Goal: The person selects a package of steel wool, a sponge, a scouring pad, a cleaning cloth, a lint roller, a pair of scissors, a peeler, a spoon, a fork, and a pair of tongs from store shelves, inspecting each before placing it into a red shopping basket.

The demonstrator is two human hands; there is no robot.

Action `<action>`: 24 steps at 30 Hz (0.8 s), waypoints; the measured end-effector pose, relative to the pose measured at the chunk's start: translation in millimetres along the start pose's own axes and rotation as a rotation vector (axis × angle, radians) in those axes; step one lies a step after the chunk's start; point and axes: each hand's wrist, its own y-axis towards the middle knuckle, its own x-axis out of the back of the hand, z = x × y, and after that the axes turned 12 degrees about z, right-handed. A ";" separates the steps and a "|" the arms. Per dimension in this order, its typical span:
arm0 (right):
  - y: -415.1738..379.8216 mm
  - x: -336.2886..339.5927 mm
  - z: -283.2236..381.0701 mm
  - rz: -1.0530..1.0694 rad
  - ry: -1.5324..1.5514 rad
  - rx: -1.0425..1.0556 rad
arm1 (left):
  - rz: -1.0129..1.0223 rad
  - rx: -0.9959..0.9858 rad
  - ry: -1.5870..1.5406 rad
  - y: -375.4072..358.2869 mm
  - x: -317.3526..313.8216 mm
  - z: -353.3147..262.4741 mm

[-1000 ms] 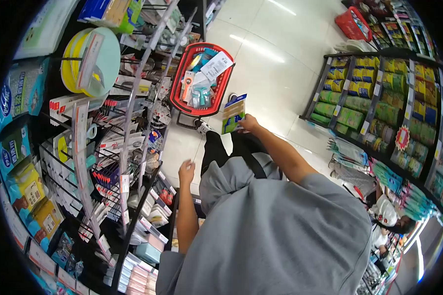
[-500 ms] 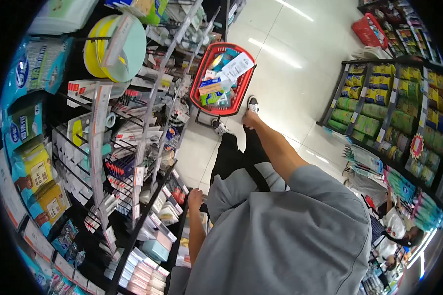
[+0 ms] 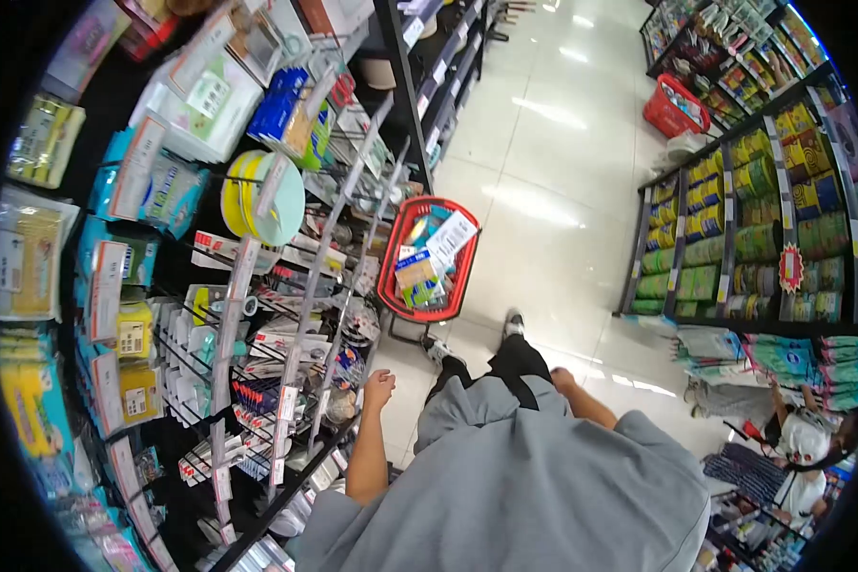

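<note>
My left hand (image 3: 379, 389) hangs beside the shelf rack at my left, its fingers loosely curled with nothing seen in them. By my right hip is my right hand (image 3: 562, 378), small in view and partly hidden, so its fingers do not show clearly. Ahead of my feet a red shopping basket (image 3: 467, 272) stands on a dark frame against the rack, out of reach of both hands. Inside it lie several packages, among them a blue and tan pack (image 3: 416, 271), and a white printed card (image 3: 451, 246) on top.
Hanging goods fill the rack on the left, with a yellow and pale green round item (image 3: 281, 205) jutting out. Tiled floor (image 3: 524, 172) runs ahead. A shelf of green and yellow packs (image 3: 705, 224) and another red basket (image 3: 675, 110) stand right. People (image 3: 801, 434) are at lower right.
My right hand has drawn back from in front of me to my hip. The view has shifted, so the basket and shelves sit lower in it. My left hand still hangs beside the rack.
</note>
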 end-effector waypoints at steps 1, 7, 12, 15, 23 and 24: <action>12.6 -10.5 -22.7 -0.055 -0.100 0.090 | -0.013 -0.017 0.003 0.2 -3.3 -3.3; 62.4 22.2 -94.5 -0.005 -0.480 0.366 | -0.024 0.098 0.034 -6.3 -74.6 5.5; 7.4 111.1 -38.9 0.194 0.776 0.011 | 0.110 0.083 0.352 -18.9 -166.3 -12.3; 24.2 149.7 -39.1 0.228 0.785 0.046 | -0.148 -0.104 0.625 -2.8 -197.8 -33.6; 43.8 210.2 -19.2 0.222 0.716 0.081 | -0.150 -0.225 0.421 23.3 -179.6 -121.0; 43.3 213.1 -14.8 0.218 0.718 0.080 | -0.196 -0.277 0.393 33.2 -169.0 -134.3</action>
